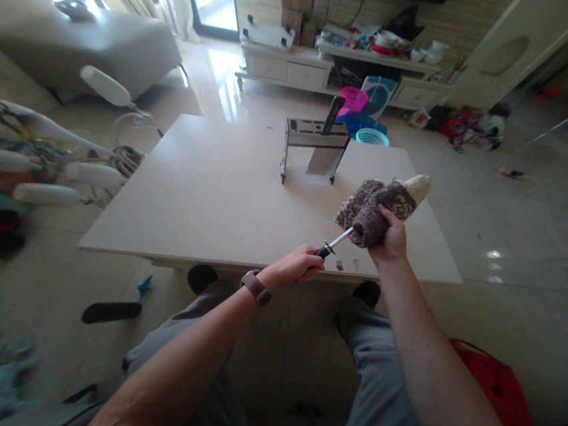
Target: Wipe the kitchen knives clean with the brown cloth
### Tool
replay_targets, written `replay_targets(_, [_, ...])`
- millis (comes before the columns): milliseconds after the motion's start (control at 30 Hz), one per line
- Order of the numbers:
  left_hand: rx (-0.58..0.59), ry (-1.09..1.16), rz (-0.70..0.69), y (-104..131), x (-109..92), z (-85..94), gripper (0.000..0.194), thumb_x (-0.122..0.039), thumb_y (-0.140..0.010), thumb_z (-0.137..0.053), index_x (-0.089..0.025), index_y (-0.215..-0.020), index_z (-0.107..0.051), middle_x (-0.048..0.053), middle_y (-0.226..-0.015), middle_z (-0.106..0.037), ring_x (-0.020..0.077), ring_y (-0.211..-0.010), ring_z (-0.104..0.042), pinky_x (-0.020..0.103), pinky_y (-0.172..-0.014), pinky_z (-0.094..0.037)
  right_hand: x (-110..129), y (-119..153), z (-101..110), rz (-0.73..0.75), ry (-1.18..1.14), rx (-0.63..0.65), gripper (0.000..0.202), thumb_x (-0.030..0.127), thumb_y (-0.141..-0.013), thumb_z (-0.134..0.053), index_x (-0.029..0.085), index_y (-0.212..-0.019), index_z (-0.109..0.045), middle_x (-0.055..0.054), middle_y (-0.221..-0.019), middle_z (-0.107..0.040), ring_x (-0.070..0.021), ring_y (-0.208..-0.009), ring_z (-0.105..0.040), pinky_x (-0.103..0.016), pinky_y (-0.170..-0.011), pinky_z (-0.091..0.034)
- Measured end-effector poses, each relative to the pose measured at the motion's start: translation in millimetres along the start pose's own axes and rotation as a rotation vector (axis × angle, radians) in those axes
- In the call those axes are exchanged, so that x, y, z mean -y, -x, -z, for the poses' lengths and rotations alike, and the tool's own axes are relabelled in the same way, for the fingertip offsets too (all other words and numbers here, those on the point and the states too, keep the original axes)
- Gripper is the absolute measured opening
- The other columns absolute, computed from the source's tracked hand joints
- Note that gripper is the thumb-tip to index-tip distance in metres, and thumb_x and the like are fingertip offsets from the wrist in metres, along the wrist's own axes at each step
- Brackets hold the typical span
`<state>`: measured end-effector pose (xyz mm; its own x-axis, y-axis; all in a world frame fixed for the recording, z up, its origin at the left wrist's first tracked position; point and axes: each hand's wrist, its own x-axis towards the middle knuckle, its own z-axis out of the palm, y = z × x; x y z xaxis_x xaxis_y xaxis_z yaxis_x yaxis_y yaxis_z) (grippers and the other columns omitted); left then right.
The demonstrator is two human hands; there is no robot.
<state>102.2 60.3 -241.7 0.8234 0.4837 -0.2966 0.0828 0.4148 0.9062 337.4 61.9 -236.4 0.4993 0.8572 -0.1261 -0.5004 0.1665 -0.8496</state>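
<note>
My left hand (307, 263) is closed around the black handle of a sharpening steel (341, 237), which has a small guard and a thin pale rod. The rod's far end meets a brown, fuzzy patterned cloth (369, 221) with a cream part at its right end; the tip is hidden there. Gripping that cloth from below right is my right hand (391, 239), thumb on top. Both hands are above the table's near right edge. Farther back on the table stands a metal knife rack (313, 130) with a black-handled item (333, 114) leaning in it.
The white table (201, 187) stands before my knees. Two small items (339, 265) lie at its near edge. Beyond it are blue and pink plastic baskets (372, 138) and a low TV cabinet (290, 72). A lamp-like fixture with white shades (94, 174) is at the left.
</note>
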Motion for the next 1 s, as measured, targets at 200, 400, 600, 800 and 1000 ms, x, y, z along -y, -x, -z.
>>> replay_targets(200, [-0.071, 0.049, -0.031, -4, 2, 0.6, 0.022, -0.028, -0.065, -0.063, -0.022, -0.057, -0.043, -0.007, -0.043, -0.04, 0.0067, -0.035, -0.035, 0.021, -0.035, -0.023, -6, 15, -16, -0.024, 0.017, -0.003, 0.03, 0.028, -0.071, -0.085, 0.021, -0.098, -0.075, -0.001, -0.1, -0.081, -0.0211, -0.088, -0.077, -0.04, -0.088, -0.066])
replay_targets(400, [-0.141, 0.12, -0.073, -11, 2, -6.5, 0.02, -0.026, -0.061, -0.062, -0.023, -0.058, -0.042, -0.008, -0.041, -0.037, 0.0063, -0.032, -0.031, 0.021, -0.033, -0.021, -17, 37, -38, -0.125, 0.087, 0.092, 0.035, 0.023, -0.062, -0.089, 0.02, -0.094, -0.074, -0.001, -0.093, -0.081, -0.0251, -0.088, -0.077, -0.044, -0.088, -0.066])
replay_targets(600, [-0.219, 0.079, -0.07, -11, 1, -6.0, 0.012, -0.024, -0.057, -0.058, -0.022, -0.059, -0.046, -0.007, -0.041, -0.039, 0.0074, -0.033, -0.033, 0.022, -0.033, -0.024, -26, 48, -50, -0.17, 0.103, 0.152, 0.046, 0.021, -0.059, -0.091, 0.022, -0.101, -0.073, 0.0, -0.096, -0.081, -0.021, -0.088, -0.076, -0.035, -0.08, -0.066])
replay_targets(800, [-0.222, 0.026, -0.042, -11, 2, -5.2, 0.011, -0.024, -0.059, -0.057, -0.022, -0.06, -0.046, -0.006, -0.041, -0.04, 0.0079, -0.032, -0.033, 0.023, -0.034, -0.025, -30, 47, -49, -0.21, 0.091, 0.183, 0.052, 0.022, -0.058, -0.093, 0.024, -0.106, -0.073, 0.0, -0.101, -0.082, -0.0201, -0.091, -0.076, -0.034, -0.081, -0.066])
replay_targets(1000, [-0.205, -0.015, -0.036, -10, -1, -9.5, 0.013, -0.026, -0.056, -0.055, -0.023, -0.054, -0.043, -0.005, -0.04, -0.04, 0.008, -0.034, -0.033, 0.024, -0.036, -0.024, -32, 45, -46, -0.138, 0.092, 0.123, 0.048, 0.021, -0.058, -0.093, 0.021, -0.101, -0.074, -0.001, -0.098, -0.082, -0.021, -0.088, -0.077, -0.036, -0.083, -0.066])
